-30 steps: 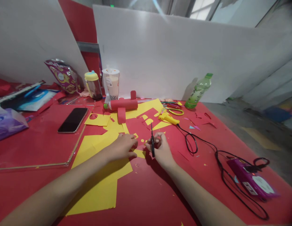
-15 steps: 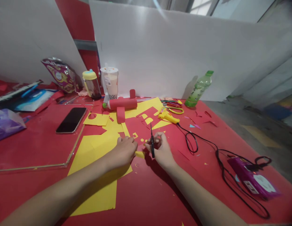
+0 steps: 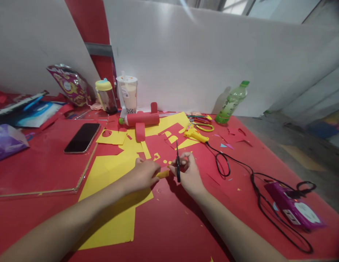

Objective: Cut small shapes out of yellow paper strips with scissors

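Observation:
A small strip of yellow paper [image 3: 163, 174] is pinched in my left hand [image 3: 145, 174], its end pointing right. My right hand [image 3: 188, 175] is closed around a pair of dark scissors [image 3: 178, 165], whose blades point away from me. A short gap separates the scissors from the strip. Under my left forearm lies a large yellow sheet [image 3: 114, 222]. Just beyond my hands, small yellow cutouts [image 3: 165, 161] and scraps are scattered on the red table [image 3: 169, 225]. Farther back rests a red paper airplane model [image 3: 143, 119] with a tube body.
A yellow glue gun [image 3: 196, 136] has a black cord running to a purple power strip [image 3: 293, 207]. A green bottle [image 3: 229, 103], a bubble tea cup [image 3: 129, 94] and a yellow-lidded bottle [image 3: 106, 97] stand behind. A phone [image 3: 82, 138] lies at the left.
The yellow strip has turned slightly in my left hand, its free end now a little higher. The scissors have shifted slightly right. Both hands keep their hold.

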Available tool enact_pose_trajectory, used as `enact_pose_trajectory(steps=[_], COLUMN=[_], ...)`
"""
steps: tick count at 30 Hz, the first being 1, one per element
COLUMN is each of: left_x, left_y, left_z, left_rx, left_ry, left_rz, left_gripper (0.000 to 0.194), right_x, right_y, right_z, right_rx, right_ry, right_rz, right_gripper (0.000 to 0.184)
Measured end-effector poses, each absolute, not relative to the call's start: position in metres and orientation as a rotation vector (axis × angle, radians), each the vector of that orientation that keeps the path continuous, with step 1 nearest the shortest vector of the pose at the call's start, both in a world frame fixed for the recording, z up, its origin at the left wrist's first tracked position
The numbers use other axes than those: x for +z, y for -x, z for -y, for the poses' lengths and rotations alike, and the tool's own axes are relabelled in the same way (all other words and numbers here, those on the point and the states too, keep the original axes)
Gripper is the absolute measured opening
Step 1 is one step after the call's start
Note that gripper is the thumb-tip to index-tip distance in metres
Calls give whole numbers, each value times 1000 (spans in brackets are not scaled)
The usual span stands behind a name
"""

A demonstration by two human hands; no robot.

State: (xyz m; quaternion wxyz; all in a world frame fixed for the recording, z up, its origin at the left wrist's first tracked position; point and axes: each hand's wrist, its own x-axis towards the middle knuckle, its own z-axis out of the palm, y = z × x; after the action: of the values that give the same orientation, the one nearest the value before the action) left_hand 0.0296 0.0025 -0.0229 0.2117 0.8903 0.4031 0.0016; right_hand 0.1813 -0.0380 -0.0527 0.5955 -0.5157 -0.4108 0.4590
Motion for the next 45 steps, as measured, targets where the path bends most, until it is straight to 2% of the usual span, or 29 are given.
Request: enact_pose_trajectory(steps=[6, 12, 16, 22, 31, 45], left_x=[-29, -29, -27, -29, -20, -24], left_y=[-29, -32, -36, -41, -43, -40], left_z=[-9, -10, -7, 0, 8, 13], left_rx=[231, 338, 320, 432, 443, 315], left_ry=[-2358, -1711, -1602, -1299, -1591, -1909], left_rz=[-1202, -1101, -1050, -831, -895, -1034], left_gripper=[35, 32, 31, 15, 13, 8], right_x=[-49, -43, -40, -43, -40, -51], right_y=[-179, -179, -178, -173, -169, -175], right_z=[41, 41, 43, 47, 47, 47], right_rx=[1017, 886, 980, 1062, 1157, 976], right_ry=[1236, 1144, 1123, 1146, 1140, 1336], right_rz=[942, 851, 853, 903, 837, 1022], right_gripper=[35, 35, 36, 39, 41, 33])
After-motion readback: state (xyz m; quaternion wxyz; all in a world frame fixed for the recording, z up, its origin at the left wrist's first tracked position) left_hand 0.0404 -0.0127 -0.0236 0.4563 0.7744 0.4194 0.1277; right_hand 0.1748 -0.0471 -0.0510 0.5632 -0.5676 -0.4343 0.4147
